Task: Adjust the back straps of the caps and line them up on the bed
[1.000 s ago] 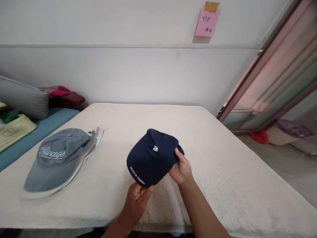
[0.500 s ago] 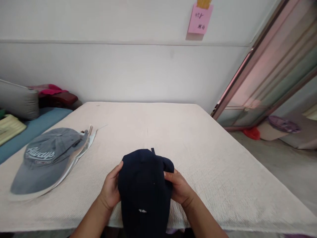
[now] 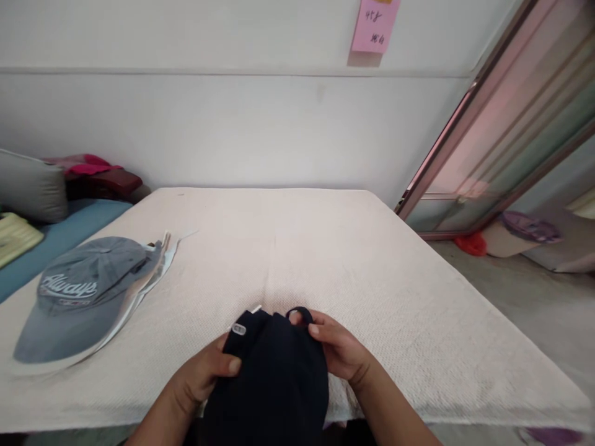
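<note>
Left hand: fingers gripping navy cap near buckle. Right hand: fingers holding its strap.

L hand grips navy baseball cap, R hand its back strap, nr edge of cloth-covered tbl; grey "Always" cap on tbl's L; pink note on wall.
</note>
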The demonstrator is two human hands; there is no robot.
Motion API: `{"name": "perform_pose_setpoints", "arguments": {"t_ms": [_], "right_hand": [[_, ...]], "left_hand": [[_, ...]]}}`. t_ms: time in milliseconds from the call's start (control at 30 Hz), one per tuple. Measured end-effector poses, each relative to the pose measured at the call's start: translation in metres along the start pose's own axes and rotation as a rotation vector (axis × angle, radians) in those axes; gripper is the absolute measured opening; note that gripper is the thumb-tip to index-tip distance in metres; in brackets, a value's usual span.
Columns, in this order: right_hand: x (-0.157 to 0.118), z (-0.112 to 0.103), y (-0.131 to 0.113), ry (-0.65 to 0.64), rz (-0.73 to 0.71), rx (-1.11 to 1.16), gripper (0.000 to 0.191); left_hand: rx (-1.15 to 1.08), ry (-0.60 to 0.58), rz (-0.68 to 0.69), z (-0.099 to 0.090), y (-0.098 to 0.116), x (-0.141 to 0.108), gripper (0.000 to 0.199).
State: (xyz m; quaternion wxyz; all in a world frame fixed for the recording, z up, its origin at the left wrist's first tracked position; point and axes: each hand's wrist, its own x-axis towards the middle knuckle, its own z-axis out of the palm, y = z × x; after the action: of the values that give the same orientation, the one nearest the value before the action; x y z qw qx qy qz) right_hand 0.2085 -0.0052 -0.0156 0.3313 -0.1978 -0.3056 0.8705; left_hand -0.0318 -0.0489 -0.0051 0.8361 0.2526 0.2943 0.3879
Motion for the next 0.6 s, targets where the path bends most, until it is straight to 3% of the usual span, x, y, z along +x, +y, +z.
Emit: {"name": "perform_pose_setpoints", "arguments": {"t_ms": [133, 200, 333, 600], "right_hand": [[0.012, -0.001, -0.004, 0.1, -0.052, -0.1, 0.017], [0.016, 0.0, -0.004, 0.165, -0.061, -0.176, 0.021], [0.019, 0.007, -0.004, 0.248, -0.013, -0.308, 0.031], [0.025, 0.008, -0.006, 0.201, 0.006, -0.39, 0.023]], "left_hand": [[0.16, 0.092, -0.169, 0.008, -0.002, 0.008, 0.034], [0.249, 0.127, -0.209, 0.009, 0.0, 0.014, 0.034], [0.289, 0.219, -0.097, 0.007, 0.003, 0.023, 0.037], [0.328, 0.448, 0.124, 0.013, 0.005, 0.026, 0.031]]}}
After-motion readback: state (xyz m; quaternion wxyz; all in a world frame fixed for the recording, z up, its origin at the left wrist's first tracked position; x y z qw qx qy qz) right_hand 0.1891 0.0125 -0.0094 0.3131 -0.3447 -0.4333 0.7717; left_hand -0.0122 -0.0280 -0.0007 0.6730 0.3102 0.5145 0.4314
